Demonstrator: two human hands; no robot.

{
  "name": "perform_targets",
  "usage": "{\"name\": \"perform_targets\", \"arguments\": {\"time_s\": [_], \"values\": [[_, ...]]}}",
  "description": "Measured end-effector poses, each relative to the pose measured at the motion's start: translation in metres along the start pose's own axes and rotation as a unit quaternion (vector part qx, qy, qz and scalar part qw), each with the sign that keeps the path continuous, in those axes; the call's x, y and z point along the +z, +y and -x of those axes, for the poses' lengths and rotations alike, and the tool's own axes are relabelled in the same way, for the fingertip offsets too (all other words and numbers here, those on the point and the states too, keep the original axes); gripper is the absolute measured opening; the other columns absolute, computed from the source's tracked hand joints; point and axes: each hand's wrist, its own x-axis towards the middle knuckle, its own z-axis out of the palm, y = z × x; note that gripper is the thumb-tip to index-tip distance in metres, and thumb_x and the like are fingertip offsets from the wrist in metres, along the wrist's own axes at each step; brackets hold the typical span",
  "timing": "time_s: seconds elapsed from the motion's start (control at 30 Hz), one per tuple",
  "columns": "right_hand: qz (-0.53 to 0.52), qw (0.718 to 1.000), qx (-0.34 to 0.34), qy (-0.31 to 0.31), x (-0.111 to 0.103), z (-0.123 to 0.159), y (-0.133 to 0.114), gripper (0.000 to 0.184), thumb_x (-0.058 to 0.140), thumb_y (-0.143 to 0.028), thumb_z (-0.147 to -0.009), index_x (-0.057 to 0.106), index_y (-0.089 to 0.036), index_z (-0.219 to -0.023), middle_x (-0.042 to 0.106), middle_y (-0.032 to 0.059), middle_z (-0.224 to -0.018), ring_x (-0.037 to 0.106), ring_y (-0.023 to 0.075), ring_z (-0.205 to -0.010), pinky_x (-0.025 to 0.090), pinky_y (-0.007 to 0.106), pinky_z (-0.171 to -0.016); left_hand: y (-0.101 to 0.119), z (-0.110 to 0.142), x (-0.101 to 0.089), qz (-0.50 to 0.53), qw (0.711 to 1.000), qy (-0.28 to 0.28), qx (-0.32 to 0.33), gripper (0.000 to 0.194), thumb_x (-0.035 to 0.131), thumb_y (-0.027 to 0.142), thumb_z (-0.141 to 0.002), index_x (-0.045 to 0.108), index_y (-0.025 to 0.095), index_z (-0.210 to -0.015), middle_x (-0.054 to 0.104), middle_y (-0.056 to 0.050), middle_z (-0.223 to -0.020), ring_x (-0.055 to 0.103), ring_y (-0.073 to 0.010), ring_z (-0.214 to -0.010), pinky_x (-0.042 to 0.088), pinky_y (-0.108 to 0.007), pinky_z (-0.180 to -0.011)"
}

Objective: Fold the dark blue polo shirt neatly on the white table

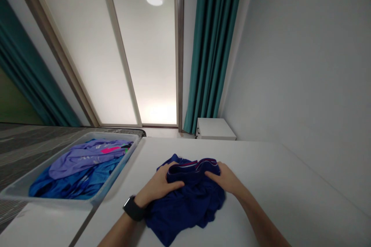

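Note:
Dark blue shorts (188, 204) lie crumpled on the white table (261, 185), with the waistband toward the far side. The band is held partly apart and shows a red and white stripe inside. At its left end, my left hand (160, 183) grips the waistband, thumb on the near side and the other fingers hidden behind the cloth. My right hand (226, 177) pinches the band's right end in the same way. A dark watch (133, 208) is on my left wrist.
To the left, a translucent plastic bin (98, 197) holds a purple garment (84, 158) and blue clothes (66, 185). A grey wall (304, 65) borders the table on the right. Beyond the far edge stand a small white cabinet (216, 128) and a teal curtain (216, 46).

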Motion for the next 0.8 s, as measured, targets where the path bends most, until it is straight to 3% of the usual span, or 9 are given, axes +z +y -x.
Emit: {"name": "perform_targets", "arguments": {"time_s": [0.07,0.13,0.27,0.43,0.53,0.6,0.63,0.7,0.8], "values": [[0.121,0.986,-0.042,0.107,0.003,-0.005,0.005,0.030,0.057,-0.049,-0.086,0.065,-0.021,-0.079,0.067,0.0064,-0.081,0.059,0.0252,-0.079,0.046,0.042,-0.080,0.000,0.001,0.000,-0.059,0.998,-0.014,0.016,0.044,0.073,0.044,-0.075,0.066,0.023,-0.112,0.069,-0.007,-0.110,0.061,-0.0284,-0.102,0.047,-0.039,-0.093],[0.198,0.966,-0.076,0.150,0.006,-0.008,0.012,0.030,0.055,-0.048,-0.087,0.059,-0.022,-0.073,0.063,0.0064,-0.077,0.056,0.0241,-0.076,0.044,0.042,-0.081,0.002,0.000,0.001,-0.101,0.994,-0.023,0.039,0.026,0.065,0.039,-0.083,0.067,0.023,-0.103,0.068,-0.007,-0.103,0.060,-0.0265,-0.098,0.047,-0.039,-0.090],[0.225,0.963,-0.073,0.126,0.009,-0.005,0.020,0.023,0.060,-0.046,-0.084,0.057,-0.022,-0.083,0.063,0.0048,-0.083,0.056,0.0224,-0.078,0.044,0.037,-0.078,0.008,-0.001,0.003,-0.194,0.979,0.001,0.056,0.010,0.057,0.022,-0.083,0.064,0.022,-0.090,0.062,-0.007,-0.093,0.056,-0.0253,-0.090,0.045,-0.036,-0.081],[0.146,0.981,-0.023,0.128,0.005,-0.005,0.018,0.020,0.056,-0.042,-0.084,0.057,-0.022,-0.084,0.065,0.0056,-0.083,0.059,0.0221,-0.077,0.045,0.034,-0.073,0.010,0.002,0.008,-0.238,0.969,0.065,-0.010,0.018,0.049,0.015,-0.081,0.062,0.022,-0.090,0.057,-0.006,-0.093,0.057,-0.0217,-0.078,0.045,-0.033,-0.071],[0.015,0.994,-0.008,0.104,0.003,-0.007,0.009,0.028,0.052,-0.050,-0.086,0.058,-0.022,-0.082,0.061,0.0013,-0.066,0.059,0.0198,-0.066,0.046,0.031,-0.063,0.010,0.000,0.009,-0.131,0.986,0.091,-0.042,0.014,0.049,0.026,-0.086,0.062,0.022,-0.091,0.060,-0.006,-0.091,0.061,-0.0207,-0.074,0.047,-0.031,-0.066],[-0.105,0.992,0.041,0.052,0.004,-0.004,0.001,0.038,0.048,-0.058,-0.087,0.058,-0.022,-0.093,0.050,-0.0056,-0.048,0.050,0.0149,-0.045,0.038,0.024,-0.045,0.009,-0.001,0.007,0.013,0.990,0.077,-0.114,0.027,0.048,0.043,-0.090,0.061,0.020,-0.092,0.061,-0.003,-0.071,0.060,-0.0193,-0.058,0.046,-0.028,-0.054],[-0.162,0.984,0.072,0.024,0.005,-0.002,-0.002,0.044,0.046,-0.062,-0.087,0.056,-0.022,-0.101,0.044,-0.0090,-0.041,0.043,0.0126,-0.036,0.030,0.021,-0.037,0.008,-0.001,0.005,0.102,0.980,0.052,-0.165,0.035,0.047,0.051,-0.090,0.059,0.019,-0.096,0.058,-0.001,-0.059,0.057,-0.0179,-0.048,0.043,-0.026,-0.046],[-0.249,0.959,0.129,-0.030,0.008,0.004,-0.004,0.055,0.044,-0.069,-0.085,0.049,-0.021,-0.113,0.037,-0.0131,-0.034,0.031,0.0101,-0.026,0.017,0.017,-0.030,0.005,0.001,0.002,0.270,0.930,-0.014,-0.251,0.050,0.048,0.061,-0.088,0.054,0.017,-0.109,0.053,0.004,-0.045,0.051,-0.0158,-0.034,0.038,-0.023,-0.036],[-0.315,0.927,0.176,-0.101,0.011,0.008,0.001,0.061,0.046,-0.071,-0.082,0.043,-0.022,-0.118,0.042,-0.0123,-0.033,0.034,0.0107,-0.023,0.020,0.014,-0.027,-0.001,0.004,-0.004,0.407,0.861,-0.087,-0.293,0.057,0.058,0.059,-0.084,0.047,0.016,-0.121,0.062,0.002,-0.051,0.060,-0.0177,-0.038,0.045,-0.023,-0.039]]}}
